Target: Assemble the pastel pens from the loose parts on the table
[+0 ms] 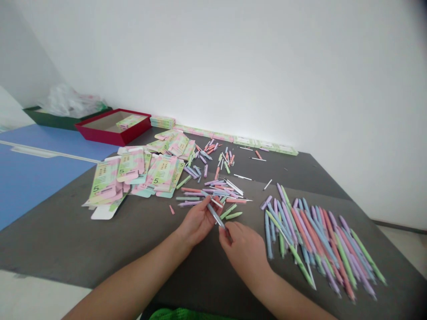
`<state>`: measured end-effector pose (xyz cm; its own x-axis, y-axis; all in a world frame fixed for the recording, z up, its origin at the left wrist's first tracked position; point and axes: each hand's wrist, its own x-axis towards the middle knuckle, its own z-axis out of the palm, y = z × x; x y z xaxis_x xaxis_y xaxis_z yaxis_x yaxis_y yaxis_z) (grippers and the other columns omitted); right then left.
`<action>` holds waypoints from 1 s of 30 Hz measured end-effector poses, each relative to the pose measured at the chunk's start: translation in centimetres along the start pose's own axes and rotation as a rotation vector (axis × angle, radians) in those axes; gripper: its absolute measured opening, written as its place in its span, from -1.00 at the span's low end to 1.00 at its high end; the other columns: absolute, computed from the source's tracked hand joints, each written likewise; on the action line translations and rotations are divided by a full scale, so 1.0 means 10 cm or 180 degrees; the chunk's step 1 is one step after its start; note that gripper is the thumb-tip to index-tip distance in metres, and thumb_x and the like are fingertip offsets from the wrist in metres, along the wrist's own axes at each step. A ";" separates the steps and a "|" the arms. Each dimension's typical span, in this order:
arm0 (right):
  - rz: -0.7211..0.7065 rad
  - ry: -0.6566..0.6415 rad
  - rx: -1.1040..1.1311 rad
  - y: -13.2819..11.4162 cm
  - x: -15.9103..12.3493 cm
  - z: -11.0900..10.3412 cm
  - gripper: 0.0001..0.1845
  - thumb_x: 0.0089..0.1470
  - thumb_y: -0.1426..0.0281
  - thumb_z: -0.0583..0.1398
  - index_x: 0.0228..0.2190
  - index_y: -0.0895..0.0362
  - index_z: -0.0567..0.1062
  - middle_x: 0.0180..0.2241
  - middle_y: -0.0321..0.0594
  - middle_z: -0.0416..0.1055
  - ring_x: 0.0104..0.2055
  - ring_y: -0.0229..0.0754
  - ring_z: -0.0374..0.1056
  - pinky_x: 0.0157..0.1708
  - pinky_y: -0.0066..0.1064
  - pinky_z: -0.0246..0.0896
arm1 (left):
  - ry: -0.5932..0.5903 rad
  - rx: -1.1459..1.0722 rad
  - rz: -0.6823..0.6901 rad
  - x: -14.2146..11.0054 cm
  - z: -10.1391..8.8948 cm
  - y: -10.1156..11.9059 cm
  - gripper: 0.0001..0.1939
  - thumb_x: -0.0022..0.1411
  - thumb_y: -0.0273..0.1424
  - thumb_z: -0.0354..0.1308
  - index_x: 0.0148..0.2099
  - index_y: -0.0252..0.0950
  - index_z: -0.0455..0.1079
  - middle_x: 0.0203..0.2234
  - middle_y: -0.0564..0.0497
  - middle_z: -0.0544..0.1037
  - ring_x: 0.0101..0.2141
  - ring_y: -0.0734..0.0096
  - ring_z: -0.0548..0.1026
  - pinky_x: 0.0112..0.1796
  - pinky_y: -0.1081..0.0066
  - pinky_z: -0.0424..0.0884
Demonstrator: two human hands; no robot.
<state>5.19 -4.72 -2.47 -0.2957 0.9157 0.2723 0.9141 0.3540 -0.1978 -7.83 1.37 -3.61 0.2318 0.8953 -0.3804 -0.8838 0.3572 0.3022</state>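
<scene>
A blue-grey pen (pixel 216 216) slants between my two hands in front of me. My left hand (pixel 199 221) has its fingers closed round the pen's upper part, palm turned up, with a thin white piece (pixel 216 202) also at its fingertips. At the lower end, my right hand (pixel 243 242) pinches the pen between thumb and fingers. Just beyond the hands lies a loose heap of pastel pen parts (pixel 213 191) with several white refills (pixel 235 187). To the right of my right hand spreads a pile of pens (pixel 316 240) in blue, green, coral and purple.
Flattened printed cartons (pixel 163 173) overlap on the left of the dark table (pixel 60 240). Behind them stand a red box (pixel 113 140) and a green box (pixel 56 118) holding clear plastic. A row of small boxes (pixel 227 137) lines the wall. Scattered refills (pixel 243 177) lie mid-table.
</scene>
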 end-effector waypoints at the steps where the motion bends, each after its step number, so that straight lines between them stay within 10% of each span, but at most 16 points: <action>1: 0.0004 -0.0012 0.0027 0.01 -0.03 -0.03 -0.75 0.11 0.36 0.06 -0.57 0.09 0.37 -0.57 -0.26 0.39 -0.50 -0.22 0.30 -0.49 -0.38 -0.12 | -0.0005 -0.0033 0.0066 0.01 0.00 0.02 -0.81 0.27 -0.53 -0.07 -0.31 -0.43 0.35 -0.47 -0.03 0.47 -0.42 0.52 0.48 -0.27 0.45 0.49; 9: 0.0260 0.0012 0.0212 0.30 -0.18 -0.28 -0.73 0.11 0.31 0.06 -0.56 0.09 0.41 -0.61 -0.28 0.36 -0.55 -0.24 0.28 -0.52 -0.41 -0.10 | 0.0098 -0.0065 0.0328 0.04 -0.02 0.14 -0.79 0.28 -0.55 -0.12 -0.33 -0.41 0.32 -0.45 -0.05 0.51 -0.40 0.51 0.51 -0.31 0.46 0.50; 20: 0.0641 -0.0109 0.0542 0.44 -0.17 -0.38 -0.71 0.11 0.27 0.05 -0.54 0.09 0.44 -0.62 -0.32 0.35 -0.57 -0.27 0.27 -0.54 -0.45 -0.06 | -0.0418 0.0105 -0.1070 -0.10 -0.10 -0.05 -0.88 0.21 -0.54 -0.07 -0.40 -0.36 0.19 -0.61 0.13 0.19 -0.65 0.68 0.19 -0.58 0.63 0.28; 30: 0.0619 -0.0398 0.0622 0.42 -0.18 -0.35 -0.70 0.10 0.29 0.05 -0.61 0.09 0.36 -0.66 -0.38 0.27 -0.58 -0.29 0.23 -0.55 -0.46 -0.07 | -0.0744 0.0502 -0.0961 -0.25 -0.06 -0.25 -0.80 0.21 -0.33 0.07 -0.38 -0.34 0.18 -0.60 0.19 0.01 -0.63 0.70 0.03 -0.60 0.65 0.06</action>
<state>10.50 -5.53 -0.50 -0.1634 0.9819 0.0961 0.8897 0.1887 -0.4157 -6.42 -1.93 -3.90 0.5732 0.7740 -0.2691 -0.6931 0.6331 0.3445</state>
